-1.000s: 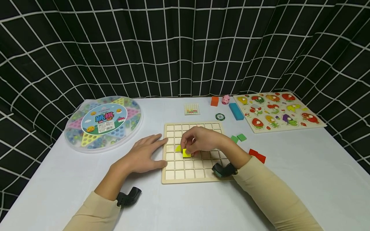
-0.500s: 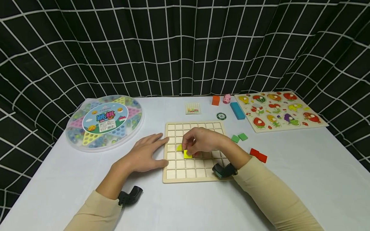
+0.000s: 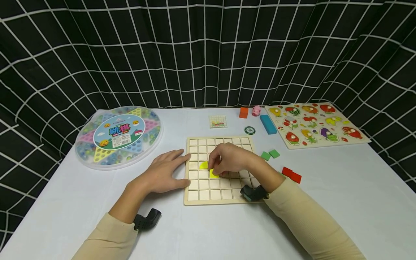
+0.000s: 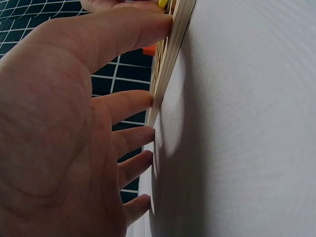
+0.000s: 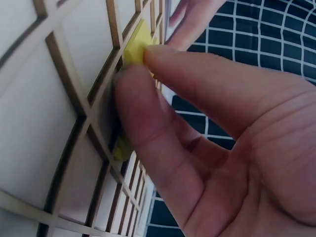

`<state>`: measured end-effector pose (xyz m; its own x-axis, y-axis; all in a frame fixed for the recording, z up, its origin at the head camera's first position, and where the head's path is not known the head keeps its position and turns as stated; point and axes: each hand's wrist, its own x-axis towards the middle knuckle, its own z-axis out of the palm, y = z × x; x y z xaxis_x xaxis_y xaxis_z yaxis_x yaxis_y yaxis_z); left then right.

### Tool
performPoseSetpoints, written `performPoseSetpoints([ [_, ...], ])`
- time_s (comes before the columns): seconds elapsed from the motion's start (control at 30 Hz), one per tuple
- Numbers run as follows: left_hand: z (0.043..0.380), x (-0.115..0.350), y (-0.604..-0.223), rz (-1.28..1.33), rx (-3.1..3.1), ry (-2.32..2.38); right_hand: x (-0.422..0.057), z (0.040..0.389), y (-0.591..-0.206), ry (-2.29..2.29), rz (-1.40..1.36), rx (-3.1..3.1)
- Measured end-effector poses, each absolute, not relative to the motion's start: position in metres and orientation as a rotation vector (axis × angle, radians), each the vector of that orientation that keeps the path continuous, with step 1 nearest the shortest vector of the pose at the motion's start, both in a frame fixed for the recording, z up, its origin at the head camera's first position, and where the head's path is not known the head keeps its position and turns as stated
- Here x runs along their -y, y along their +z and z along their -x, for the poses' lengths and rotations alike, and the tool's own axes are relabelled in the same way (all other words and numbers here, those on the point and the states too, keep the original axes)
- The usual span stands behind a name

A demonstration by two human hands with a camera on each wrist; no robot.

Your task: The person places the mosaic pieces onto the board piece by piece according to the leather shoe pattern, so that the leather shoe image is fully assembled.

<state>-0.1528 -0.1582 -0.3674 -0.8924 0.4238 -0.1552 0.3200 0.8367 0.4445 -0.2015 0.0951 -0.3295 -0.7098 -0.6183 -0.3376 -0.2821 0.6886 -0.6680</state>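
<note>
Two hands (image 3: 164, 173) (image 3: 231, 158) (one gridded board (image 3: 215, 195))

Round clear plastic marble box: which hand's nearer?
Left hand, just off the near right of the box; the right hand is farther right, over the square wooden grid board.

Round game case (image 3: 118, 132) at left; pink pig (image 3: 256, 111) just beside orange cube (image 3: 243, 112).

At your right grip (image 3: 229, 159): square tile (image 3: 213, 174), yellow. Just left of that grip: second tile (image 3: 203, 165), yellow. Beneath it: board (image 3: 204, 195), pale wood, square-gridded. To its right: loose tiles (image 3: 274, 154), green; strips (image 3: 294, 176), red. Beyond it, you have: cube (image 3: 243, 112), orange; pig (image 3: 256, 111), pink; bar (image 3: 268, 124), blue. Beyond your left grip (image 3: 162, 174): round box (image 3: 118, 137), star-patterned in yellow, pink, blue. Your sleeves (image 3: 110, 236): beige. Counter (image 3: 214, 234): white. Backdrop (image 3: 212, 56) behind your grips: black, white grid.
</note>
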Motion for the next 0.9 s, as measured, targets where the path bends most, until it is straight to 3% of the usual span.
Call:
performPoseSetpoints([
  [0.43,0.152,0.158,-0.367,-0.578,-2.771,0.609,-0.099,0.196,-0.333,-0.726,0.828,-2.475],
  [0.9,0.152,0.159,-0.368,-0.592,-2.78,0.618,-0.157,0.197,-0.321,-0.932,0.753,-2.359],
])
